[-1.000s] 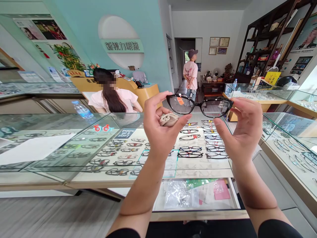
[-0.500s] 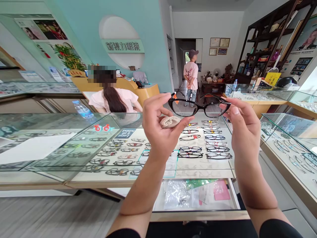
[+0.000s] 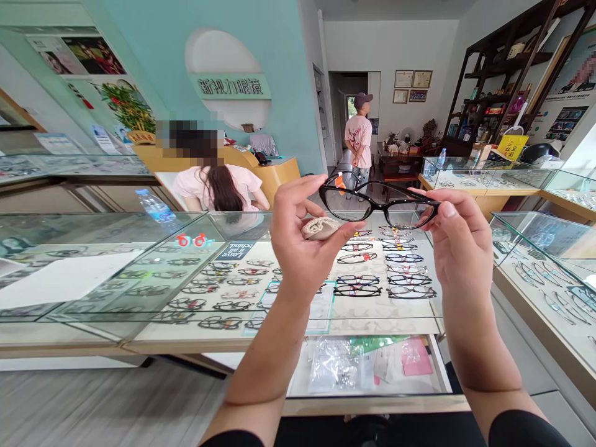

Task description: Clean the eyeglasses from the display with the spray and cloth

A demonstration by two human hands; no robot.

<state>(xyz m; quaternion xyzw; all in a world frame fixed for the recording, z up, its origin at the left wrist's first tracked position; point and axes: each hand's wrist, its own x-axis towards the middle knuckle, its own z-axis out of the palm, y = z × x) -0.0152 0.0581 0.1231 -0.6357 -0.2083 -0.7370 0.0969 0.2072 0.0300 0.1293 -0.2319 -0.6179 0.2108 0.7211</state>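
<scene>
Black-rimmed, unfolded spectacles (image 3: 379, 207) are pinched at opposite ends by left hand (image 3: 300, 251) and right hand (image 3: 463, 239) above the glass surface (image 3: 382, 325), not yet set down; left hand also grips pale cloth (image 3: 319, 229). Handling appears unfinished.

I see glossy black-framed glasses (image 3: 378, 207) with clear lenses, held aloft at both ends, temples behind, the front dipping slightly toward the right; an orange tag (image 3: 341, 182) shows by the left-side lens. Below that lens I make out a cream cloth (image 3: 320, 228), bunched in the left hand (image 3: 295, 239).
</scene>
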